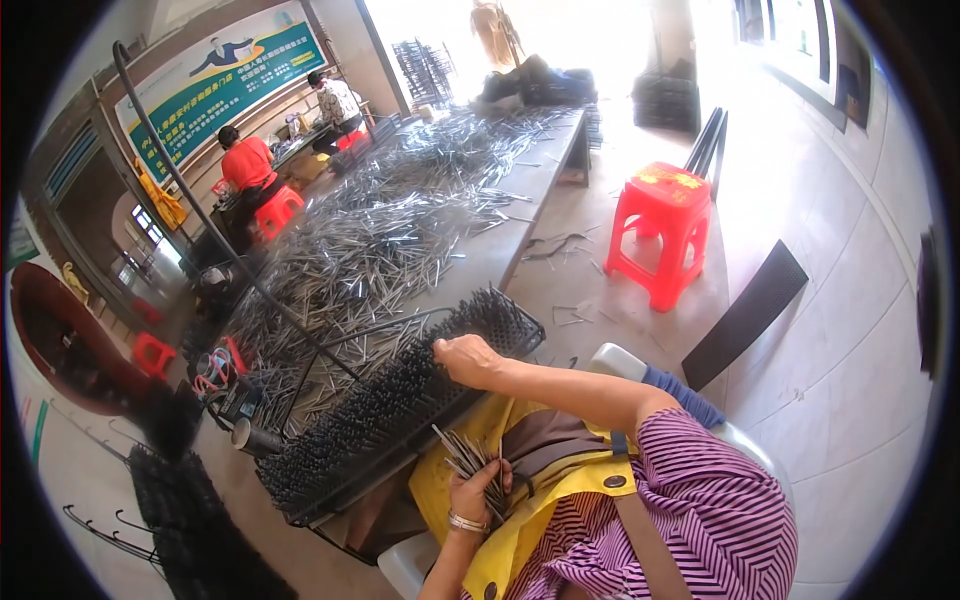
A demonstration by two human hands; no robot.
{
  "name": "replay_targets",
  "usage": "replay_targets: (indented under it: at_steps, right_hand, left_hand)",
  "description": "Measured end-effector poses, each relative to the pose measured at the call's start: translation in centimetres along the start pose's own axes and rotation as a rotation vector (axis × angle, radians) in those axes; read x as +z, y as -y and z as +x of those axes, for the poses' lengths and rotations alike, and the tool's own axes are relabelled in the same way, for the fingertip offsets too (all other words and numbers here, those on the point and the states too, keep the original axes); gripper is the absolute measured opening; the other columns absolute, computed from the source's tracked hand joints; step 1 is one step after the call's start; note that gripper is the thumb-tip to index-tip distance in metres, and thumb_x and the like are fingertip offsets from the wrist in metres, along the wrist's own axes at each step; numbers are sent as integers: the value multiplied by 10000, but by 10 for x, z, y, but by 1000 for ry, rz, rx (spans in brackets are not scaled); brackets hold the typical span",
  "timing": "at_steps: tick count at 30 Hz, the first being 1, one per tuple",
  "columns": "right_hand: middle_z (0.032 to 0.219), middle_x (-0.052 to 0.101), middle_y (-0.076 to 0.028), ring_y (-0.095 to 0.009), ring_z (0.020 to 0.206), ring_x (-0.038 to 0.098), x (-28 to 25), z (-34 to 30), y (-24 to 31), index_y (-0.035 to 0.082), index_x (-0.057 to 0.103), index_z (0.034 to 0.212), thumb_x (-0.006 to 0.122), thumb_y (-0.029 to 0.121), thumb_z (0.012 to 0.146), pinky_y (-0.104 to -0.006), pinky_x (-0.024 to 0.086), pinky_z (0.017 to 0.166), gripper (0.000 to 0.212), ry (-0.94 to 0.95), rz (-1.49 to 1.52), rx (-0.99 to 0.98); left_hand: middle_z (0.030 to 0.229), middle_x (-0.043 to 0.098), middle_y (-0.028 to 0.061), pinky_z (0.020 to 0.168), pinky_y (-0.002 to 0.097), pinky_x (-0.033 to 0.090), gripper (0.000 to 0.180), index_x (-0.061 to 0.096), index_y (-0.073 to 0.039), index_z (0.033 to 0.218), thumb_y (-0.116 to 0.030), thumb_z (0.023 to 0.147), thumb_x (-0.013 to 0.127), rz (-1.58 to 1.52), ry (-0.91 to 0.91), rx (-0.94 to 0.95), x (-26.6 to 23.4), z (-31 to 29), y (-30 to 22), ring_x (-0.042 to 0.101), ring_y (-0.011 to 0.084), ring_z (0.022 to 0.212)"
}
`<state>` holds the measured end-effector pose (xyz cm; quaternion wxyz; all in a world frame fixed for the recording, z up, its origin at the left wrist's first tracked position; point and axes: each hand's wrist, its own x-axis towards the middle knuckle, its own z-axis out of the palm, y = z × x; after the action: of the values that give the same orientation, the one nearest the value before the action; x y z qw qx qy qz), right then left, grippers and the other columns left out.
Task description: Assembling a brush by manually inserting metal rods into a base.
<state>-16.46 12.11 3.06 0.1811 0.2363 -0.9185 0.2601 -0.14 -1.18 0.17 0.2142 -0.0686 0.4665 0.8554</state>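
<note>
Left hand [476, 496]: on the near side of the black rack [440, 408], closed around a fanned bundle of thin metal rods [463, 457]
Right hand [468, 360]: over the rack's rows of dark pins [365, 395], fingertips hidden; I cannot tell how far they close or whether they have hold of anything
Risk: a loosened left grip could let rods slide out of the bundle; a bump from the right hand might skew the pins
Tabletop [497, 245]: beyond the rack, grey, heaped with loose rods [360, 230]
Red stool [660, 225]: right of and beyond the rack, on pale floor [850, 320]
Room: two seated people [245, 165] and a green banner [240, 85], far beyond the rack, leftward
</note>
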Motion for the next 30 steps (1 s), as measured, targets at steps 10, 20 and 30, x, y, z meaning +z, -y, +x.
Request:
replay_targets:
  at_steps: [10,20,30]
  right_hand:
    - [628,563,-203,-361,631,571,-9,9,5,-24,497,691,510,66,646,-435,438,553,101,37,-39,-70]
    - [596,535,-189,-350,596,559,-1,-30,4,-10,440,834,573,277,776,-429,425,498,321,-136,-7,-18]
    - [738,596,-132,-173,689,560,-28,-108,39,-50,573,923,514,285,846,-291,447,625,348,454,808,312]
  left_hand:
    - [706,568,137,464,285,423,119,523,18,851,-3,739,559,34,2,3,-1,-1,2,529,205,540]
    - [694,570,129,453,276,427,117,523,9,841,-3,735,570,36,-42,3,-4,1,5,533,199,534]
    - [695,588,111,475,267,453,75,552,10,835,-15,766,566,-48,-115,108,-4,1,6,556,187,546]
